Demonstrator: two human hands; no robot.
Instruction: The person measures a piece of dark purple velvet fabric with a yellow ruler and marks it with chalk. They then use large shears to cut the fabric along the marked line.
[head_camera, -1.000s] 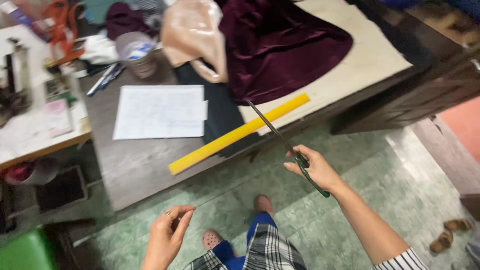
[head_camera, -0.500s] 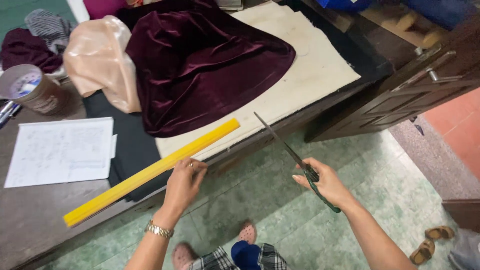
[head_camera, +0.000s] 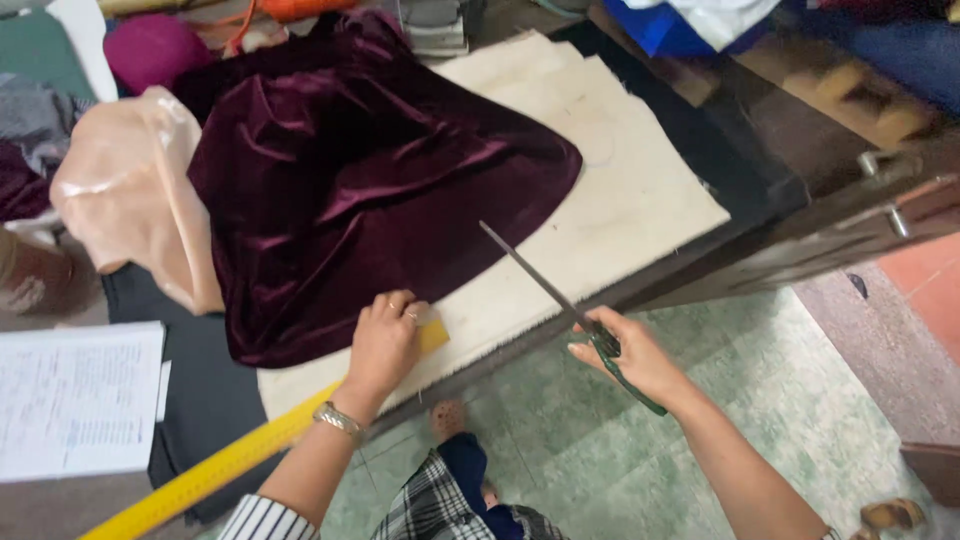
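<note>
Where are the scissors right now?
In the head view, the scissors are right of centre in the right hand, blades pointing up-left over the cream fabric near the table edge, just right of the maroon velvet cloth.

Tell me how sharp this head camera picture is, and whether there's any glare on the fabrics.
Head view: mostly sharp, the scissors and right hand slightly soft; soft sheen on the dark red velvet folds and peach satin, no harsh glare; lighting even, shadows faint; wide-angle slant at the table edge.
</note>
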